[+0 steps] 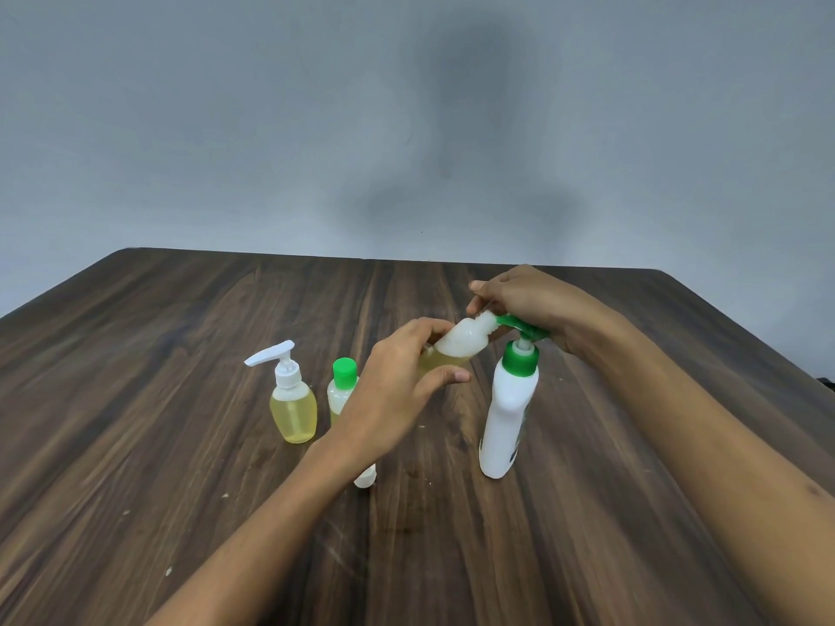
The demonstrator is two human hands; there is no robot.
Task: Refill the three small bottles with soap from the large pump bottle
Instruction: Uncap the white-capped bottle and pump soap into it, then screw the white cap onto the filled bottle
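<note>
The fingers (445,329) of the left hand (397,390) are curling around the lower body of a small uncapped bottle (461,343), with the thumb lying along its near side, so the bottle is being held tilted in the air with its open neck pointing up and to the right. Yellow soap is sitting in the lower part of this bottle and the upper part is looking cloudy white. Its mouth is meeting the green spout of the large pump bottle (508,417). The right hand (537,305) is resting on top of the green pump head (524,329), its fingers bending down over the head and the spout; whether they are pressing it down cannot be told. The large pump bottle is standing upright on the dark wooden counter (180,422), white in body with a green collar.

To the left, well apart from the hands, a small pump bottle (293,406) with a white pump and yellow soap is standing on the counter. Just beside it, a small bottle with a green cap (343,386) is standing partly behind the left wrist. A white cap (365,478) is lying on the counter under the left forearm. A grey wall (226,128) is rising behind the counter.
</note>
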